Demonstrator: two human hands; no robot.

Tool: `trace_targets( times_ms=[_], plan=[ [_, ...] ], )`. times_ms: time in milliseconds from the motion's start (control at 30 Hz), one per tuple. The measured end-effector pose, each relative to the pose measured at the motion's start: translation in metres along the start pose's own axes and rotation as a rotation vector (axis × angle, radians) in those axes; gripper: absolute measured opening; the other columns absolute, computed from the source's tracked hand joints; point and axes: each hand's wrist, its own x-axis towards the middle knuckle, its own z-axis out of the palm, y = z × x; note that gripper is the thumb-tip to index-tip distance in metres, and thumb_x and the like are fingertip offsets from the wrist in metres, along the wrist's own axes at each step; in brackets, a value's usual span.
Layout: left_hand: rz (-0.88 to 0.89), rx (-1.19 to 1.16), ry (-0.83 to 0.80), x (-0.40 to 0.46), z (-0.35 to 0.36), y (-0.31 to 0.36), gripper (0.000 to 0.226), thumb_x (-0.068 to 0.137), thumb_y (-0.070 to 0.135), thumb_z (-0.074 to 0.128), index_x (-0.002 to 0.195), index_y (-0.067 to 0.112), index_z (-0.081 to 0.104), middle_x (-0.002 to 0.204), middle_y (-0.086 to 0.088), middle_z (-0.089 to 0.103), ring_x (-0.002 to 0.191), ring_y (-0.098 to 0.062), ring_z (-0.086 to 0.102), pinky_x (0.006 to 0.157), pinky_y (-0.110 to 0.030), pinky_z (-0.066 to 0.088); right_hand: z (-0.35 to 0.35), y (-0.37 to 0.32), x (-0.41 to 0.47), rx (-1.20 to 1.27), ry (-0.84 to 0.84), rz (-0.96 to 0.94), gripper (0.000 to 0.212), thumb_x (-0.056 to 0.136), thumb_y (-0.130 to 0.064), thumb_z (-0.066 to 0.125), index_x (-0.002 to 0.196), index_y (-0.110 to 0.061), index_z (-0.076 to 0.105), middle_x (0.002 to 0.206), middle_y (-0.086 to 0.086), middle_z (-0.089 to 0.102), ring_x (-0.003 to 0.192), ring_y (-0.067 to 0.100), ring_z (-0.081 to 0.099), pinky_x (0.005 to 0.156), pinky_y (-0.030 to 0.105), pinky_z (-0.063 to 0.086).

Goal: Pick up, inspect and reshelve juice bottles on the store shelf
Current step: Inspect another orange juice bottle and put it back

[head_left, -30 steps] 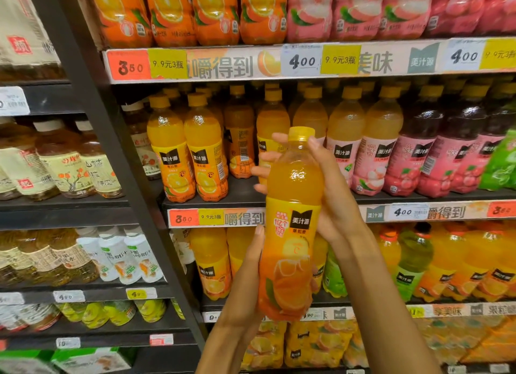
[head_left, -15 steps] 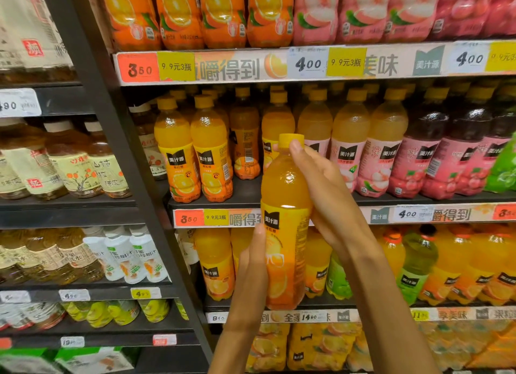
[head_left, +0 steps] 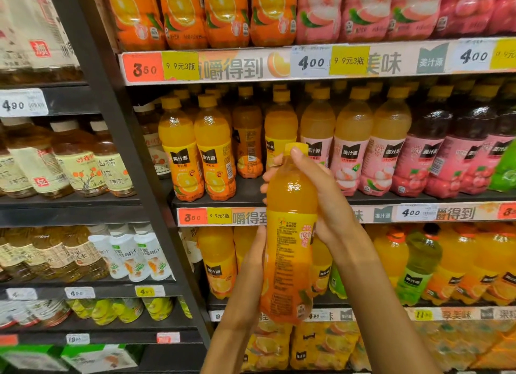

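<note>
An orange juice bottle (head_left: 290,234) with a yellow cap stands upright in front of the middle shelf (head_left: 377,199), held in both hands. Its label now shows small printed text toward me. My left hand (head_left: 251,267) clasps the lower half from the left, thumb along the label. My right hand (head_left: 318,195) wraps the shoulder and neck from the right, with a fingertip on the cap. On the middle shelf behind it stand rows of the same orange bottles (head_left: 213,153), with a gap right behind the held bottle.
Pale lychee-label bottles (head_left: 351,144) and dark bottles with pink labels (head_left: 424,150) fill the middle shelf's right side. Orange and peach bottles line the top shelf (head_left: 307,63). A black upright post (head_left: 117,139) separates a left rack of tea bottles (head_left: 81,161).
The bottle has been turned about its upright axis: the front logo faced me a second ago, now the back text does. It has also sunk slightly lower in the view.
</note>
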Motion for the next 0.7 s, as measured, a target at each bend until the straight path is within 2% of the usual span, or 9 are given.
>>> trace_targets(
  times_ms=[67,133,200,267,367,433,500,600,700],
  plan=[
    [0.036,0.066,0.018,0.0,-0.003,0.004,0.057,0.079,0.073,0.03,0.092,0.036,0.072,0.101,-0.004,0.073,0.093,-0.022,0.07,0.076,-0.028,0.057,-0.001,-0.003,-0.001,-0.092,0.1,-0.053,0.027,0.088,-0.038,0.061,0.096,-0.012,0.065,0.087,0.012,0.071,0.08,0.025,0.068,0.071,0.035,0.057],
    [0.064,0.122,0.015,0.0,-0.001,0.005,0.05,0.078,0.073,0.029,0.097,0.047,0.068,0.098,0.002,0.074,0.093,-0.014,0.07,0.085,-0.034,0.055,-0.001,-0.006,-0.001,-0.155,0.17,-0.064,0.031,0.084,-0.042,0.065,0.099,-0.014,0.065,0.088,0.011,0.072,0.083,0.024,0.069,0.073,0.035,0.058],
    [0.076,0.145,0.059,0.001,0.004,0.006,0.047,0.074,0.073,0.032,0.095,0.051,0.067,0.095,0.003,0.075,0.093,-0.013,0.07,0.093,-0.042,0.05,0.0,-0.009,-0.001,-0.184,0.188,-0.043,0.035,0.078,-0.045,0.066,0.099,-0.017,0.067,0.09,0.008,0.074,0.084,0.022,0.071,0.073,0.033,0.059],
    [0.066,0.102,0.068,0.001,0.006,0.006,0.049,0.072,0.073,0.034,0.093,0.048,0.07,0.092,0.0,0.075,0.09,-0.015,0.071,0.091,-0.041,0.052,-0.002,-0.011,-0.001,-0.186,0.159,-0.022,0.034,0.079,-0.046,0.066,0.099,-0.018,0.067,0.092,0.008,0.074,0.087,0.022,0.07,0.078,0.036,0.057],
    [-0.033,-0.051,-0.021,-0.002,0.001,0.006,0.064,0.078,0.072,0.038,0.103,0.024,0.072,0.092,-0.016,0.073,0.083,-0.026,0.071,0.075,-0.037,0.056,-0.008,-0.012,0.0,-0.036,0.074,0.03,0.031,0.086,-0.039,0.061,0.102,-0.013,0.068,0.097,0.012,0.072,0.098,0.029,0.066,0.092,0.046,0.051],
    [-0.087,-0.117,-0.091,-0.005,0.0,0.006,0.073,0.082,0.072,0.042,0.11,0.009,0.067,0.092,-0.022,0.07,0.077,-0.031,0.069,0.07,-0.037,0.055,-0.01,-0.01,0.0,0.092,-0.009,0.098,0.035,0.083,-0.04,0.06,0.099,-0.011,0.069,0.096,0.013,0.07,0.096,0.031,0.067,0.089,0.046,0.053],
    [-0.109,-0.166,-0.144,-0.006,0.003,0.004,0.077,0.083,0.071,0.044,0.107,0.002,0.066,0.09,-0.023,0.068,0.073,-0.032,0.066,0.068,-0.037,0.053,-0.01,-0.008,0.0,0.151,-0.048,0.129,0.035,0.083,-0.041,0.058,0.092,-0.01,0.07,0.091,0.012,0.07,0.089,0.029,0.069,0.079,0.042,0.057],
    [-0.117,-0.143,-0.17,-0.005,0.005,0.004,0.077,0.084,0.071,0.039,0.11,0.004,0.067,0.092,-0.024,0.069,0.077,-0.033,0.068,0.07,-0.038,0.054,-0.01,-0.007,0.001,0.117,-0.016,0.107,0.032,0.087,-0.042,0.056,0.084,-0.013,0.069,0.086,0.009,0.07,0.081,0.024,0.068,0.073,0.037,0.056],
    [-0.111,-0.028,-0.13,-0.003,0.001,0.006,0.076,0.076,0.078,0.035,0.116,0.023,0.067,0.104,-0.013,0.072,0.095,-0.025,0.07,0.082,-0.038,0.056,-0.012,-0.011,0.001,0.041,0.046,0.079,0.031,0.087,-0.043,0.058,0.081,-0.016,0.071,0.086,0.009,0.071,0.081,0.024,0.07,0.073,0.037,0.057]
  ],
)
